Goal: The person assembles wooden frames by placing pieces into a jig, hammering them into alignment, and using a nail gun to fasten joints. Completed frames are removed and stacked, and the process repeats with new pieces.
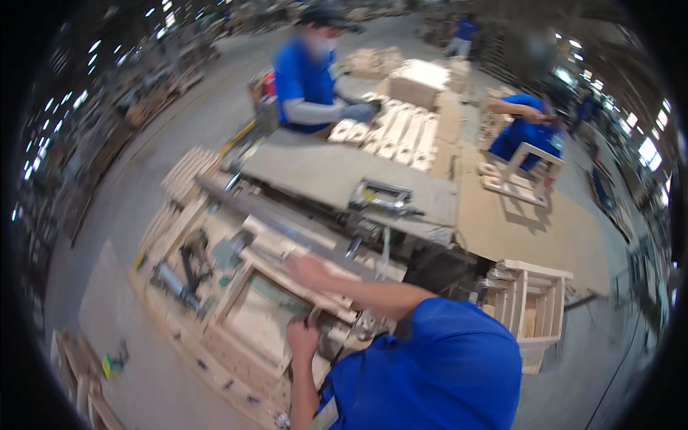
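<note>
A pale wooden frame [231, 292] lies tilted on the cluttered workbench before me. My right hand [308, 273] reaches across to its far side and touches a wooden rail [269, 233] there. Blur smears its fingers, so their grip cannot be made out. My left hand [302, 338] is closed at the near right side of the frame, close to the rail's end. What it holds, if anything, is too small to tell. Left of the frame, a grey cylindrical air tool [174, 282] and a dark tool [195, 258] lie on the bench.
A nail gun [383, 195] lies on the grey table [301, 163] beyond. A co-worker in blue [304, 89] stands behind stacked wooden parts [405, 132]; another [527, 132] works at a small wooden frame [527, 175]. Assembled wooden frames [527, 301] stand right of me.
</note>
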A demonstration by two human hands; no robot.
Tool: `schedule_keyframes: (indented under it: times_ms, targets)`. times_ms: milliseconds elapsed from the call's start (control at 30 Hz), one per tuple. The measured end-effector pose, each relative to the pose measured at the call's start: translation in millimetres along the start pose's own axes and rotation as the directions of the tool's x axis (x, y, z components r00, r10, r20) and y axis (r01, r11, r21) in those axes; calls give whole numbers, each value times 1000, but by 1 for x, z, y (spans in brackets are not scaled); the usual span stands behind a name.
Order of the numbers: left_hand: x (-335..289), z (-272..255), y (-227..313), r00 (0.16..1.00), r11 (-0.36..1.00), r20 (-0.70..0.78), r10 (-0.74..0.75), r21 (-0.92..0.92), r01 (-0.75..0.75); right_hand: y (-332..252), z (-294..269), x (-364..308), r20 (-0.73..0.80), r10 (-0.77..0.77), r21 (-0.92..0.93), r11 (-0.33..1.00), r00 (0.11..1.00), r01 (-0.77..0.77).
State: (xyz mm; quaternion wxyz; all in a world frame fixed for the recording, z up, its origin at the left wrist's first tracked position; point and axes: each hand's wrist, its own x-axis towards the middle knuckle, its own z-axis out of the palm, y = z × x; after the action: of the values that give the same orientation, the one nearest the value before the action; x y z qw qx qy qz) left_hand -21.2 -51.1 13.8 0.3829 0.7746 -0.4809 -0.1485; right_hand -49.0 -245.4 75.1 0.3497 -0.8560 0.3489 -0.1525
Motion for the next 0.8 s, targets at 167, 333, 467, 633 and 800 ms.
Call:
schedule_keyframes:
  times_ms: [167,333,467,633,800]
  targets:
    - [-12,-8,-16,989,972,18,-145,187,139,-2,-23,10,5,211,-209,956,978,-205]
    - [1,-10,-6,984,980,74,-162,128,152,24,-26,22,-23,178,-253,951,984,-178]
    - [4,-4,2,986,986,85,-146,91,138,44,-30,14,22,91,-365,928,996,-77]
    - [-1,-7,-2,970,969,70,-234,101,226,72,-95,16,-238,-104,-418,909,966,-4]
    - [3,-10,4,966,967,95,-240,110,230,144,-177,10,-416,54,-489,828,908,-274]
